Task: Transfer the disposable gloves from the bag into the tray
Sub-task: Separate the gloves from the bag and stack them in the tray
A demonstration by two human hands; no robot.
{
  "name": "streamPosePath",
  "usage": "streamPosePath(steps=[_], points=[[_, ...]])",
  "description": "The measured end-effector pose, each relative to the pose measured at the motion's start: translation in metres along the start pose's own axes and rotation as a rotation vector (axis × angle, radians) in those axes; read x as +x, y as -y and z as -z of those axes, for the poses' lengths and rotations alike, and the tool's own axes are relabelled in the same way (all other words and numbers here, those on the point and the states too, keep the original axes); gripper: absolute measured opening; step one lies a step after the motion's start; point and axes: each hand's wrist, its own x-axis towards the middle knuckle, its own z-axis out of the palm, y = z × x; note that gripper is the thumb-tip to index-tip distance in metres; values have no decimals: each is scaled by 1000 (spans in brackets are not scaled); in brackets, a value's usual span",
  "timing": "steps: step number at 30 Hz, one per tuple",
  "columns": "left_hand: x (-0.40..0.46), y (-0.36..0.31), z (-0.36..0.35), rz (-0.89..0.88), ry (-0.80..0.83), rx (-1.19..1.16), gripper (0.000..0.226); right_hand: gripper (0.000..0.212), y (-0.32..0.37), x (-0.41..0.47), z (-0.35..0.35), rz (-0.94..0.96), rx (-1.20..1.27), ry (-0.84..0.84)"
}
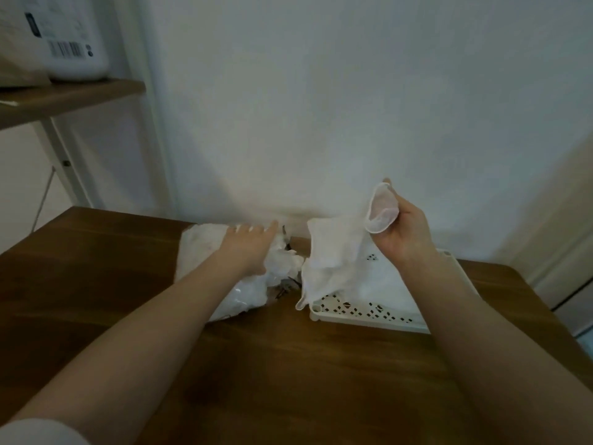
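Your right hand (405,232) is raised above the tray, its fingers and thumb curled round the open cuff of a disposable glove (337,252); the cuff gapes as a translucent ring beside your palm, and the rest of the glove hangs down and to the left, its lowest tip dangling just past the tray's near left corner. Your left hand (248,248) lies palm down on the bag (224,284), fingers straight and slightly spread, pressing into the crumpled white plastic without curling round any of it. You can see more thin white film bunched up at the bag's mouth between your two hands, though you cannot tell glove from bag there. The tray (359,311), white with a perforated wall, sits on the table (288,364) just right of the bag, close to the wall (321,107); some white material already lies inside it, partly hidden by the hanging glove and your forearm. Up at the far left a wooden shelf (70,97) carries a white package (73,43) with a barcode
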Motion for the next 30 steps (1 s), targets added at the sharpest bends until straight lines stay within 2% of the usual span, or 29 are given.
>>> streamPosePath(steps=[2,4,6,7,9,11,15,17,20,22,23,26,27,28,30], points=[[-5,-25,15,-183,-80,-277,93,41,2,-7,-6,29,-45,49],[-17,-50,30,-375,-170,-565,90,33,2,-15,-15,61,-53,79],[-23,-66,34,-456,-179,-690,82,26,3,-27,-23,67,-67,110],[-23,-71,32,-460,-141,-648,75,24,4,-31,-27,62,-77,111],[-20,-75,20,-390,-11,-449,63,19,6,-40,-30,74,-101,98],[-19,-76,7,-308,67,-307,50,22,12,-46,-29,107,-92,64],[-18,-74,-6,-219,-23,-256,18,37,22,-62,-17,150,-170,32],[-19,-74,1,-132,-96,-394,18,37,25,-65,-13,192,-313,0],[-20,-71,23,66,-326,-822,19,24,27,-63,-13,273,-546,-30],[-14,-69,28,99,-365,-964,14,19,27,-59,-15,298,-605,-38],[-12,-72,26,64,-317,-947,19,18,27,-57,-15,312,-635,-51],[-2,-85,7,-46,-78,-688,67,20,30,-54,-16,356,-737,-110],[3,-90,0,-52,-34,-598,77,20,30,-52,-14,366,-775,-125],[7,-93,-7,-30,-14,-522,77,21,30,-51,-12,369,-812,-136],[16,-96,-13,0,-18,-370,55,22,28,-49,-9,368,-868,-149]])
